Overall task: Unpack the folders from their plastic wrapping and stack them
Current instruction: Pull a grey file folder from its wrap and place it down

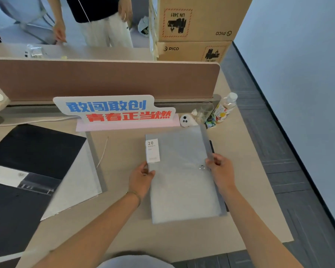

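Observation:
A grey folder (pixel 180 171) with a white "20 pockets" label and a metal snap lies on the desk in front of me. My left hand (pixel 140 179) pinches its left edge just below the label. My right hand (pixel 219 171) grips its right edge beside the snap. I cannot tell whether clear plastic wrapping covers it. To the left lies a pale grey folder (pixel 79 182), partly under a black folder (pixel 35 149). Another black folder (pixel 12 215) with a white sheet lies at the near left.
A printed sign (pixel 114 111) on a pink base stands behind the folder, in front of a brown desk divider (pixel 104 80). A white device (pixel 186 120), a glass and a bottle (pixel 225 108) sit at the back right. Cardboard boxes (pixel 197 26) and a standing person are beyond.

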